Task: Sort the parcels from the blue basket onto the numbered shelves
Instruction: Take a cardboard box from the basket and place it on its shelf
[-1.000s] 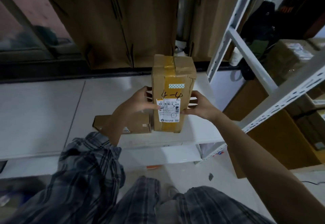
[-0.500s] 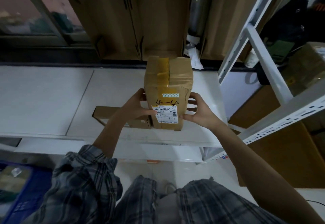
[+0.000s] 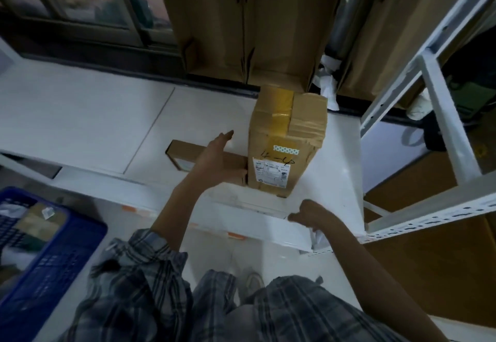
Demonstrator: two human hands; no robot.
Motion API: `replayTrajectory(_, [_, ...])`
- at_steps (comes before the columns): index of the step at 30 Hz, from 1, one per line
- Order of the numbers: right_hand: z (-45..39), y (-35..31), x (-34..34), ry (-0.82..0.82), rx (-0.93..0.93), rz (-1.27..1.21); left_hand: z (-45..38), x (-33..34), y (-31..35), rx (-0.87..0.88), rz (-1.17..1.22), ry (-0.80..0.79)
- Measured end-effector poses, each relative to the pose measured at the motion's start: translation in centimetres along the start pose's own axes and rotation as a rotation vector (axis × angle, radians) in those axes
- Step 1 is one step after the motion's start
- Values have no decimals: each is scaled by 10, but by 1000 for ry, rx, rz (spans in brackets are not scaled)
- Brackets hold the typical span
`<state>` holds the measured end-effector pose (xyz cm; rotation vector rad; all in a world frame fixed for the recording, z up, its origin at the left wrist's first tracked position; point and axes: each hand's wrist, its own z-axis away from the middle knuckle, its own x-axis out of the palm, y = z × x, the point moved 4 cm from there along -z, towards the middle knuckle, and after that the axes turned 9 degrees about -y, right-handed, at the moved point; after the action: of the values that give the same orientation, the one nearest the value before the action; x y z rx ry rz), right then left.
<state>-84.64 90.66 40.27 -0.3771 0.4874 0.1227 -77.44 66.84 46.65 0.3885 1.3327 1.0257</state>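
Note:
A tall taped cardboard parcel [image 3: 287,140] marked "4-4" with a white label stands upright on the white shelf [image 3: 88,124]. Neither hand touches it. My left hand [image 3: 217,159] hovers just left of it with fingers straight, over a flat brown parcel [image 3: 185,153] that lies beside the tall one. My right hand [image 3: 311,214] is drawn back below the shelf's front edge, fingers loosely curled and holding nothing. The blue basket [image 3: 53,255] sits at the lower left with several parcels inside.
Large flattened cardboard boxes [image 3: 268,19] lean behind the shelf. A white metal rack [image 3: 440,116] stands at the right with brown cartons [image 3: 429,261] under it. A window frame runs along the upper left. White floor lies below me.
Both hands let go of the tall parcel, which now stands alone on the shelf. My right hand pulled back toward me; my left hand opened and moved slightly left. The view turned, revealing more of the basket.

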Motion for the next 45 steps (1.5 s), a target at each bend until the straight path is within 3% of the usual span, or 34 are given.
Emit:
replayTrajectory(3, [-3, -37, 42, -161, -94, 235, 36, -13, -15, 84, 17, 229])
replayTrajectory(6, [-4, -99, 75, -121, -292, 296, 70, -26, -43, 27, -81, 348])
replayTrajectory(14, [3, -288, 147, 80, -679, 706, 180, -83, -172, -444, -209, 273])
replayTrajectory(22, [8, -426, 270, 53, -811, 1123, 314, -132, -303, -848, -111, 106])
replayTrajectory(26, [15, -474, 323, 98, -832, 1314, 379, -142, -350, -983, -12, 133])
replayTrajectory(35, [-3, -557, 405, -202, -977, 1334, 433, -167, -418, -1131, 145, 315])
replayTrajectory(45, [-54, -675, 438, -245, -1016, 1398, 426, -247, -479, -1194, 262, 364])
